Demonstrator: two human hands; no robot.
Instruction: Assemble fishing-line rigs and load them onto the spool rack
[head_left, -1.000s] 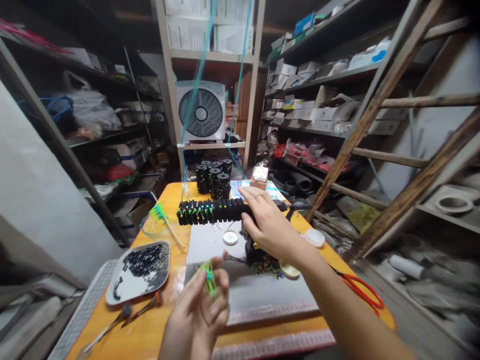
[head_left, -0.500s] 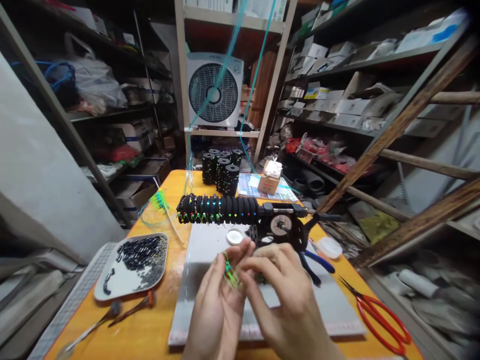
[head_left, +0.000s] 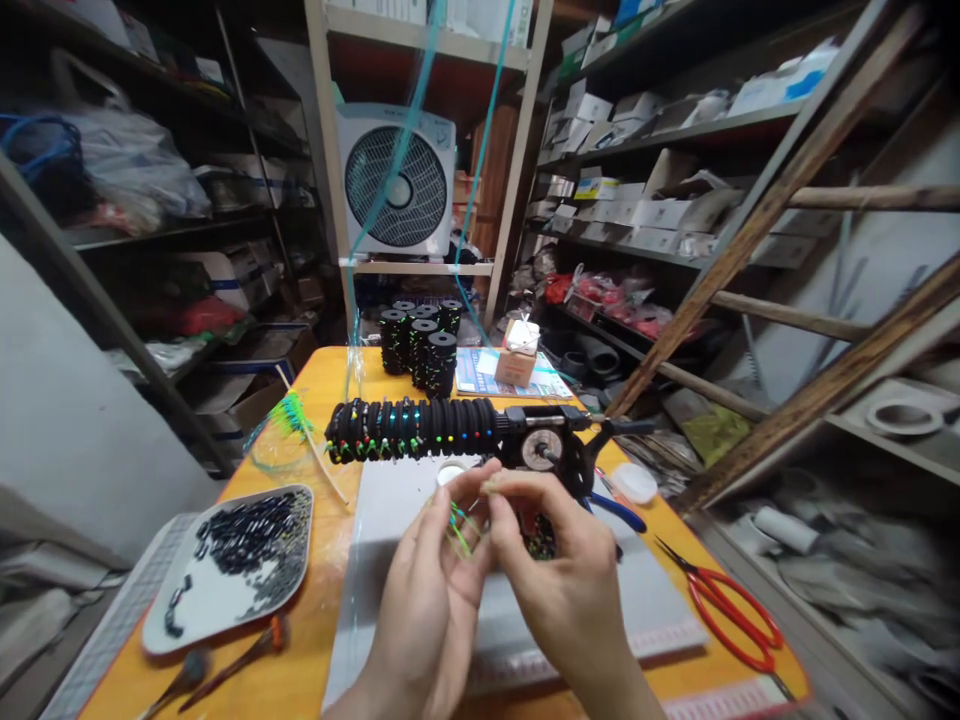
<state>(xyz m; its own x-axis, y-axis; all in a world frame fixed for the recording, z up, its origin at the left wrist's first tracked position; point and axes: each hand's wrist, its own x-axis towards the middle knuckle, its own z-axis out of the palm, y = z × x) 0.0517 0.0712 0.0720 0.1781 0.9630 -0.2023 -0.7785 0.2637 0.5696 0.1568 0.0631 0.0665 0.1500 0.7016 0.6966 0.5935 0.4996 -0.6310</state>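
Above the white board [head_left: 420, 500], my left hand [head_left: 427, 590] is closed around thin bright green strands [head_left: 460, 540] with a bit of blue at their upper end. The strands lie between its thumb and fingers. My right hand [head_left: 566, 555] touches the left fingertips, its thumb and index finger pinched together. What sits in that pinch is too small to make out. Just beyond both hands, a black ribbed roller [head_left: 412, 428] with coloured beads and green bits along it extends from a black clamp device [head_left: 544, 450]. Partly behind my right hand is a small dark speckled pile [head_left: 540, 540].
At left, a white tray [head_left: 154, 610] bears black tubes and small grey pieces; two brushes [head_left: 240, 665] lie below. Red-handled scissors [head_left: 731, 615] and blue-handled pliers [head_left: 619, 512] rest at right. Black spools [head_left: 441, 365] and a small box [head_left: 517, 365] stand at the back.
My right fingers have risen and closed into a pinch at the left fingertips. The left hand still holds the green strands. The whole view has swung slightly to the right.
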